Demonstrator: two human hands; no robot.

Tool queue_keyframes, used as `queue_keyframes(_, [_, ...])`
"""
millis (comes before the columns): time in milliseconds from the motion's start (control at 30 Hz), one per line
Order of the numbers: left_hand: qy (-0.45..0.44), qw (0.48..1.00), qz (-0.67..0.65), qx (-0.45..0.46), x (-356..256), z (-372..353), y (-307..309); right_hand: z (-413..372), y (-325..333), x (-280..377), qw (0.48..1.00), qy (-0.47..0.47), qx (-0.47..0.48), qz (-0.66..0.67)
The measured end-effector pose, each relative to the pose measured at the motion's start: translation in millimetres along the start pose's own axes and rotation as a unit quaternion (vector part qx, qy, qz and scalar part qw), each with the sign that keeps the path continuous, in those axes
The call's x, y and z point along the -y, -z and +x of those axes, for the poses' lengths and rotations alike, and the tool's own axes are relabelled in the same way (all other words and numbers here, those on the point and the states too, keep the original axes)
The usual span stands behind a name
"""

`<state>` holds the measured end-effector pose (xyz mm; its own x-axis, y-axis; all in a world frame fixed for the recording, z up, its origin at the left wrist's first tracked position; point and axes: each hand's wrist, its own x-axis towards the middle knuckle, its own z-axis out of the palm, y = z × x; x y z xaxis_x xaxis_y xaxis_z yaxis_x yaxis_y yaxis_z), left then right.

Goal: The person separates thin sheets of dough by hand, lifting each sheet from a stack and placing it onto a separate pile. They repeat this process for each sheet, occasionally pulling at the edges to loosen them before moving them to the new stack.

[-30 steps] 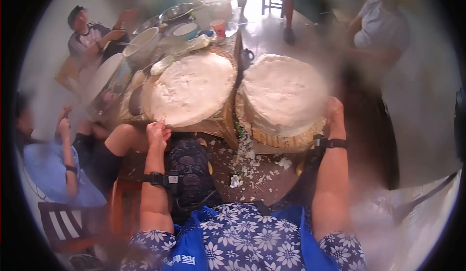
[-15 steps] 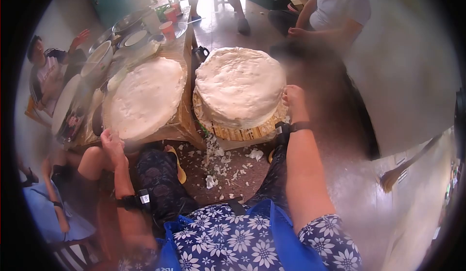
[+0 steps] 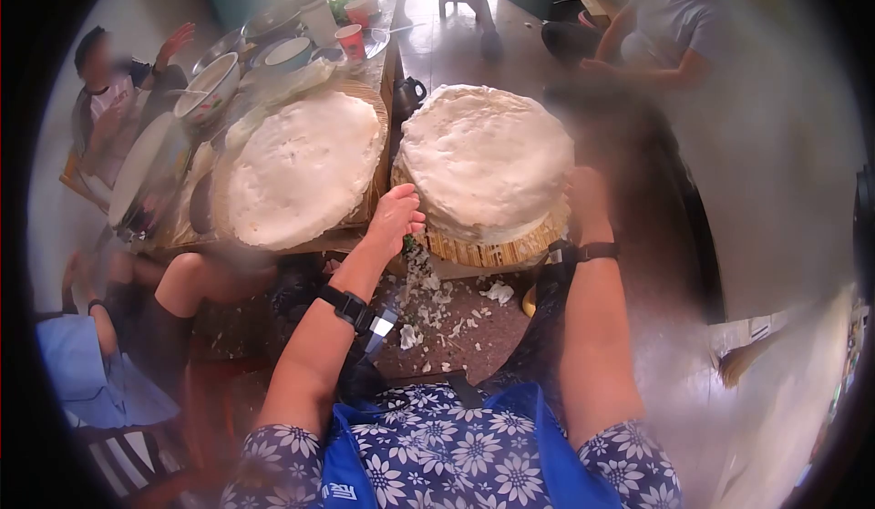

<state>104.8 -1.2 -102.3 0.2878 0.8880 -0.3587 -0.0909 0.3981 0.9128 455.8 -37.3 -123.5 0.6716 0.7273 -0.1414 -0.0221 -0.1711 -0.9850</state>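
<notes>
A thick, round stack of pale, floury dough sheets (image 3: 488, 158) rests on a round straw mat (image 3: 492, 248) in front of me. My left hand (image 3: 396, 217) is at the stack's left side, fingers loosely bent and slightly apart, with nothing visible in them. At the right edge of the stack is my right hand (image 3: 588, 197), near or against its side; a smear on the lens blurs its fingers. To the left, another round pale sheet (image 3: 305, 170) lies flat on its own straw mat (image 3: 375, 108) on the wooden table.
Bowls (image 3: 208, 90), a red paper cup (image 3: 351, 41) and trays crowd the table's far left. A dark kettle (image 3: 408, 94) stands behind the stack. White scraps (image 3: 428, 299) litter the floor. People sit at left, back and upper right. A broom (image 3: 743, 363) is at right.
My left hand has left the near edge of the left sheet and moved right to the stack's left side. My right hand stays at the stack's right edge. The view has shifted.
</notes>
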Motion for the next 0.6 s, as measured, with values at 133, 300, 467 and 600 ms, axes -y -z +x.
queue_keyframes(133, [0.018,0.999,-0.040,-0.029,4.4,17.9,-5.3,6.5,2.6,0.3,1.000,-0.004,0.011,-0.024])
queue_keyframes(300, [0.030,0.996,-0.073,-0.040,6.9,27.0,-3.8,1.6,-0.9,10.1,0.998,-0.022,-0.001,-0.058])
queue_keyframes(467, [0.027,0.996,-0.079,-0.031,6.9,32.5,1.6,-2.5,-1.2,13.7,0.999,-0.017,0.004,-0.039])
queue_keyframes(600, [0.012,0.995,-0.093,-0.028,-7.5,29.2,-1.8,-6.7,-4.1,17.1,0.999,-0.027,-0.017,0.024])
